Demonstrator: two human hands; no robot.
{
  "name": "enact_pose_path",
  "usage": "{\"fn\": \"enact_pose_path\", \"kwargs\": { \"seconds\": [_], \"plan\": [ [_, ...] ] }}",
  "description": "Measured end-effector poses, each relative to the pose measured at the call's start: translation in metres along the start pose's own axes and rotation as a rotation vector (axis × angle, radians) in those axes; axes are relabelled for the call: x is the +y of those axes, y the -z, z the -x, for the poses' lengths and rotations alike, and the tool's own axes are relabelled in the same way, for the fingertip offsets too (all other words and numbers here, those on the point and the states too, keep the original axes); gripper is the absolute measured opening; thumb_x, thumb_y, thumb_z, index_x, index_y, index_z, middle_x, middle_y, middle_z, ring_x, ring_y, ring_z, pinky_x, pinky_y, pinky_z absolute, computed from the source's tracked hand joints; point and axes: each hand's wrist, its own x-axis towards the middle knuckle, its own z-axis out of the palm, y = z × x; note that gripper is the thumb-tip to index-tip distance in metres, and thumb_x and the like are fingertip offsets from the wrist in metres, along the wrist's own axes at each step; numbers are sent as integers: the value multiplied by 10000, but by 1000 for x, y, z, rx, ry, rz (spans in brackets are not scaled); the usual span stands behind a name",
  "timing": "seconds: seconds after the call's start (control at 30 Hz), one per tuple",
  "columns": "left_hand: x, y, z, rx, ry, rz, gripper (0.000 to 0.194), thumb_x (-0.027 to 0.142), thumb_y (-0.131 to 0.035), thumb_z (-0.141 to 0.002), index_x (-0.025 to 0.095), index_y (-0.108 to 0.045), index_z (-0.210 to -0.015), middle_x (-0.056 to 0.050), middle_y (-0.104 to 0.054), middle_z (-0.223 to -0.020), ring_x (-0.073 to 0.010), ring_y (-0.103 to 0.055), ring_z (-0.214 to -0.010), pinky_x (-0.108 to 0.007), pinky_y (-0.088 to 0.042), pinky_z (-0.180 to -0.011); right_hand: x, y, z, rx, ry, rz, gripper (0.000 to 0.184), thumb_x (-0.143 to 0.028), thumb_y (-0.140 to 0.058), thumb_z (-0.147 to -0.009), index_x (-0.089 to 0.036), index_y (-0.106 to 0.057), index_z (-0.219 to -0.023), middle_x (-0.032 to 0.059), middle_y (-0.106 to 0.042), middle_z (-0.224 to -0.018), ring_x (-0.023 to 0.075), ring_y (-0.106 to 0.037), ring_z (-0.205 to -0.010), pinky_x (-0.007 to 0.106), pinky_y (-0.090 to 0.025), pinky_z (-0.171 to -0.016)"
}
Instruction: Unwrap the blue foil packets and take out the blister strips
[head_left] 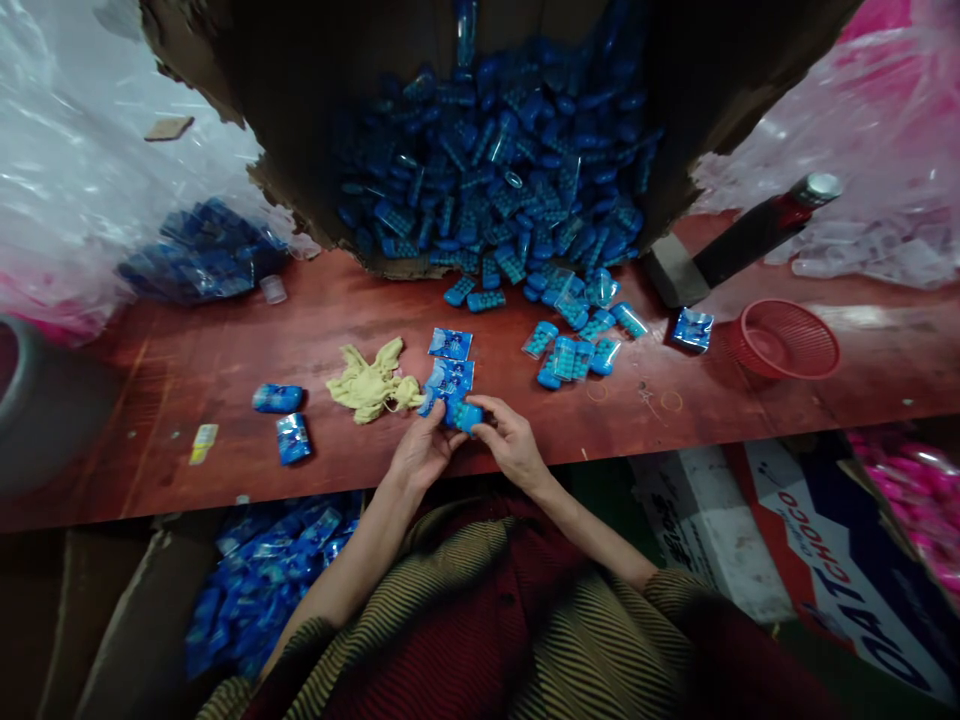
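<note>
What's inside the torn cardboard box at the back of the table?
A heap of small blue containers inside the box, some at its opening on the table. The heap covers the box's floor; lower layers can't be seen.

The held container (469, 416) is glossy, partly clear plastic; the yellow bundle (367, 383) looks like matt cloth; the tabletop (187, 350) shows a smooth sheen; the carton (191, 40) is matt cardboard, rough-edged.

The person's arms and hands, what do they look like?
The left grip and right grip are human hands without gloves. The forearms show no watch or bracelet. The left sleeve and right sleeve end near the elbows, with yellowish and dark stripes.
</note>
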Motion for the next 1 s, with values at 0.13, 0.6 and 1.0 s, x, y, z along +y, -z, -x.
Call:
{"fn": "enact_pose_path", "kwargs": {
  "seconds": [0.13,0.6,1.0],
  "plan": [
    [3,1,3,-116,37,-26,126,159,-493,-880,149,-615,-909,-46,-705,-844,-165,-672,-698,-296,-560,-641,-2,6,-6,-46,-210,-305,438,-348,-663,-736,-263,-560,-1153,32,-600,-1084,159,-594,-857,280,-538,-656],
    [7,-1,10,-342,107,-69,178,102,-547,-820,100,-622,-982,-123,-700,-932,-275,-627,-1030,-405,-501,-912,-17,23,-15,-314,-183,-329,1042,-366,-839,-541,-332,-275,-1417,68,-445,-1335,239,-471,-1209,364,-437,-964],
    [1,-5,13,-390,165,-109,179,126,-594,-786,103,-629,-960,-133,-707,-936,-289,-627,-1028,-364,-534,-859,-18,28,-18,-424,-199,-308,1062,-311,-852,-523,-311,-290,-1424,74,-449,-1378,237,-441,-1269,365,-420,-1011]
  ]
}}
